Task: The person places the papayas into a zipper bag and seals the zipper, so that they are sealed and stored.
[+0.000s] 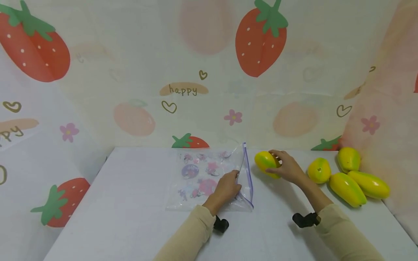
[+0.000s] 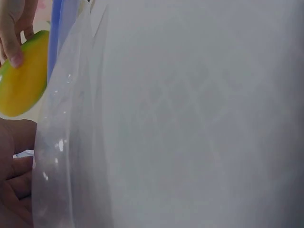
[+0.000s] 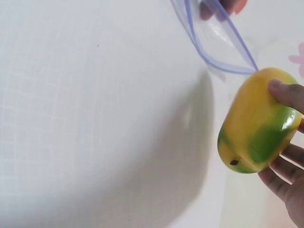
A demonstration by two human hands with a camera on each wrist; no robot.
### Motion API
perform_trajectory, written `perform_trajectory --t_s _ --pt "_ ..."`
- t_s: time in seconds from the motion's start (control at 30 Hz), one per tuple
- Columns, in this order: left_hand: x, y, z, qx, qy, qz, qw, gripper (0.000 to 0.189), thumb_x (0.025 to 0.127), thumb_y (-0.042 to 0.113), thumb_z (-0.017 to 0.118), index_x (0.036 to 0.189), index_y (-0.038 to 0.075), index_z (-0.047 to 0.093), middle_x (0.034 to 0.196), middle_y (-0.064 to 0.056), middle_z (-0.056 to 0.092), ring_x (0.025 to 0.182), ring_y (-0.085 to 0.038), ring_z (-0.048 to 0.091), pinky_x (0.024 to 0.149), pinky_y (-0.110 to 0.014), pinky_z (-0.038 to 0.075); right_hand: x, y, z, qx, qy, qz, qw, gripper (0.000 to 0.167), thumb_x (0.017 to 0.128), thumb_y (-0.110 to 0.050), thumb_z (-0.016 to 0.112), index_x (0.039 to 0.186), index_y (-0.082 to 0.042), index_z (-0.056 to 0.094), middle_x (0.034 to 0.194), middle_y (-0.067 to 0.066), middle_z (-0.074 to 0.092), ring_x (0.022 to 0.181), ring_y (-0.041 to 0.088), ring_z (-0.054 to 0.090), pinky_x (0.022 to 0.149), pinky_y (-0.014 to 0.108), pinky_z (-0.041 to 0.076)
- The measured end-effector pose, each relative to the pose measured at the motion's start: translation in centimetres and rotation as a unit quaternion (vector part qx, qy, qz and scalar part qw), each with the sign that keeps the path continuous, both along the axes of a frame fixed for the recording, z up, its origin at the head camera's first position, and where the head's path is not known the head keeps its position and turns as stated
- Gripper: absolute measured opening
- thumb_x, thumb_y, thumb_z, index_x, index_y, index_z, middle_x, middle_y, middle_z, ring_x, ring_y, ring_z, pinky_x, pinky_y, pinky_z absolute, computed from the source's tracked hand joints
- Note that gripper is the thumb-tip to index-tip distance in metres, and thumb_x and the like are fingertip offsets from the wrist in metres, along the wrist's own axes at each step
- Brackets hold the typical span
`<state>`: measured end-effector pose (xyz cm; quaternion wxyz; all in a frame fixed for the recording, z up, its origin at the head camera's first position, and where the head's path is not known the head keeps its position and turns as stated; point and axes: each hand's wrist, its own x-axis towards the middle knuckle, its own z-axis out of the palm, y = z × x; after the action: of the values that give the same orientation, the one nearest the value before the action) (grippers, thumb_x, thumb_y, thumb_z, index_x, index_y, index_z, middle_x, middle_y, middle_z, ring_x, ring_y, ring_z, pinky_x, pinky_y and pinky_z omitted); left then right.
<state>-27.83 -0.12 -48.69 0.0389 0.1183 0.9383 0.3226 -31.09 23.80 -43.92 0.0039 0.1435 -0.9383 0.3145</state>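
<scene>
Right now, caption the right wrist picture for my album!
Right hand holds a yellow-green fruit near an open bag.

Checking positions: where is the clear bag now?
In the head view, the clear bag lies centre-back on the table, held by the left grip, left of the yellow fruit in the right grip.

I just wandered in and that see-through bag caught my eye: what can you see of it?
The bag looks like thin, clear plastic, printed with pink and purple pictures, with a purple strip edging its mouth. It lies on the white table, mouth toward the person's right. The left hand grips it near that mouth, which gapes open.
</scene>
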Motion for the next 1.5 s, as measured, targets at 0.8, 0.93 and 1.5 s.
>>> perform_trajectory --t_s 0.8,0.93,1.5 --pt "-0.4 0.2 -0.5 0.098 0.061 0.084 0.9898 0.015 0.085 0.013 0.069 0.096 0.005 0.077 0.087 -0.006 0.074 0.08 -0.02 0.066 0.077 -0.031 0.054 0.3 -1.0 -0.4 -0.019 0.007 0.008 0.9998 0.066 0.084 -0.025 0.076 0.139 -0.003 0.047 0.13 0.024 0.054 0.11 0.037 0.055 0.091 0.049 0.053" --pt "-0.5 0.4 -0.5 0.111 0.055 0.101 0.9872 0.015 0.086 0.015 0.07 0.096 0.006 0.077 0.087 -0.004 0.075 0.08 -0.018 0.068 0.075 -0.029 0.055 0.4 -1.1 -0.4 -0.025 0.007 0.008 0.9996 0.066 0.084 -0.025 0.076 0.139 -0.003 0.047 0.13 0.024 0.054 0.111 0.037 0.055 0.091 0.049 0.053" --pt "-0.1 1.3 0.1 0.164 0.045 0.104 0.98 0.016 0.086 0.016 0.072 0.095 0.003 0.076 0.085 -0.006 0.076 0.075 -0.014 0.068 0.07 -0.023 0.055 0.8 -2.1 -0.5 -0.052 0.005 0.001 0.9987 0.065 0.083 -0.029 0.077 0.136 -0.002 0.05 0.127 0.024 0.058 0.105 0.036 0.06 0.084 0.044 0.056"
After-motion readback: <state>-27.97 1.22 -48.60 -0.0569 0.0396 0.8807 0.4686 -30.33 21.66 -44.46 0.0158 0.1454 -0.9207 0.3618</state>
